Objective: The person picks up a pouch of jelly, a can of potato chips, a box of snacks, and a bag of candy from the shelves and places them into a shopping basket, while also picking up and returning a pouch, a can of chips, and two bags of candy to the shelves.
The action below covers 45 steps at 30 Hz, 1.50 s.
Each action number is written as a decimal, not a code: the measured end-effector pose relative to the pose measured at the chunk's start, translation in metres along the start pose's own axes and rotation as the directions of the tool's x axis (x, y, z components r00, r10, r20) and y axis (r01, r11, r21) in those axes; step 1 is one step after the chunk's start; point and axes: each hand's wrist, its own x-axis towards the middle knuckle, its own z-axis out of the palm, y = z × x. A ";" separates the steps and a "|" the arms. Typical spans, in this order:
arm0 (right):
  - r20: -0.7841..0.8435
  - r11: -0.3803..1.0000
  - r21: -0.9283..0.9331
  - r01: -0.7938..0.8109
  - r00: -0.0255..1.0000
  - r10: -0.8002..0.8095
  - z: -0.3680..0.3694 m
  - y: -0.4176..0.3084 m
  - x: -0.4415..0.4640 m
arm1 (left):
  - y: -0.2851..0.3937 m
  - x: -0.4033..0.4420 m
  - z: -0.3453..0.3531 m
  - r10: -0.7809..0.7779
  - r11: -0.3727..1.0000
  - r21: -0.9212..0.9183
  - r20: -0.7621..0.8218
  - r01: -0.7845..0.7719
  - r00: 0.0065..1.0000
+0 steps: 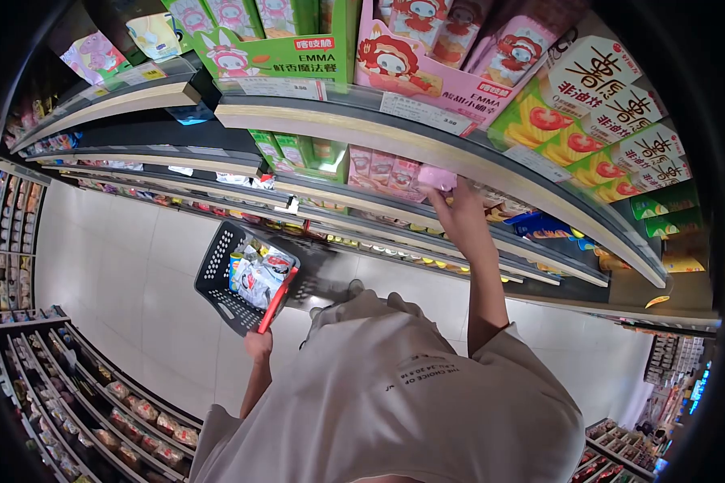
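Note:
My left hand (258, 344) is closed round the red handle (277, 302) of a dark grey shopping basket (235, 310). Inside the basket lie silvery-white snack bags (264, 274) and something blue and yellow at the side. On the right, my right hand (461, 216) reaches to a lower shelf, its fingers on a small pink snack pack (437, 177). Similar pink packs (383, 167) stand in a row just left of it, with green packs (294, 151) further left. The far side of the pink pack is hidden.
Above my right hand juts an upper shelf edge (362, 121) bearing a green display box (274, 60), a pink display box (435, 68) and white-and-green snack packs (600, 88). More shelves (97, 402) stand at lower left. Pale floor tiles (113, 249) run between the shelves.

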 end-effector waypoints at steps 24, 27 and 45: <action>-0.528 0.937 -0.342 -0.077 0.841 -0.123 0.081 -0.001 -0.029 | -0.041 0.024 -0.012 0.343 0.891 -0.421 0.377 -0.171 0.860; -0.473 0.924 -0.375 -0.072 0.872 -0.125 0.149 -0.028 -0.066 | -0.093 0.039 -0.001 0.503 0.659 -0.752 0.408 -0.032 0.762; -0.113 0.580 -0.007 -0.815 0.577 0.809 0.497 -0.092 -0.216 | -0.549 0.000 0.050 -0.441 0.132 -0.423 0.785 0.896 0.435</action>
